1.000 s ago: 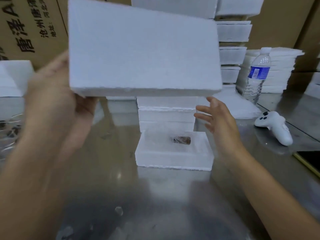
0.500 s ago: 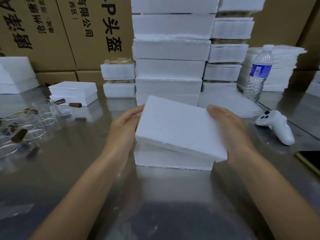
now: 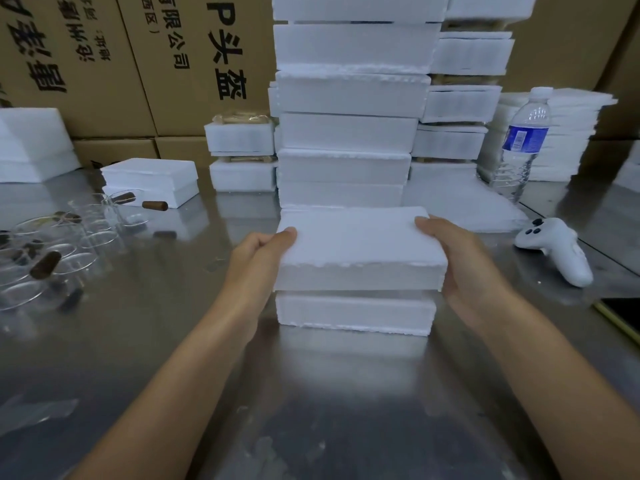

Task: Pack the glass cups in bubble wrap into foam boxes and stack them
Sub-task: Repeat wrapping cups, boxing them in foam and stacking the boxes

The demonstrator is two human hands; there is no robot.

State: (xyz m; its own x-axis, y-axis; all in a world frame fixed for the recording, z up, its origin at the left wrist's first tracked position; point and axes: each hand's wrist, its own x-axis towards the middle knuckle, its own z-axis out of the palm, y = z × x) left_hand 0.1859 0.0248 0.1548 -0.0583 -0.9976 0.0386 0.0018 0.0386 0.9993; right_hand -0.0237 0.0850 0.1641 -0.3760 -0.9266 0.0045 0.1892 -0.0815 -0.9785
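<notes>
A white foam lid (image 3: 356, 244) sits level over the foam box bottom (image 3: 353, 313) on the steel table, with a thin dark gap between them. My left hand (image 3: 258, 258) grips the lid's left end, thumb on top. My right hand (image 3: 460, 261) grips its right end the same way. The box's contents are hidden under the lid. Behind it rises a tall stack of closed foam boxes (image 3: 349, 133). Several clear glass cups with brown corks (image 3: 45, 251) lie at the left.
A shorter foam box stack (image 3: 457, 98) and a water bottle (image 3: 523, 147) stand at the back right. A white game controller (image 3: 554, 251) lies right of my hands. Foam boxes (image 3: 152, 180) and cardboard cartons (image 3: 138, 64) fill the back left. A dark tablet's corner (image 3: 623, 310) lies at the right edge.
The lid came down from near my face, held by my left hand alone. My right hand joined it, and the tilted lid has levelled out over the box bottom.
</notes>
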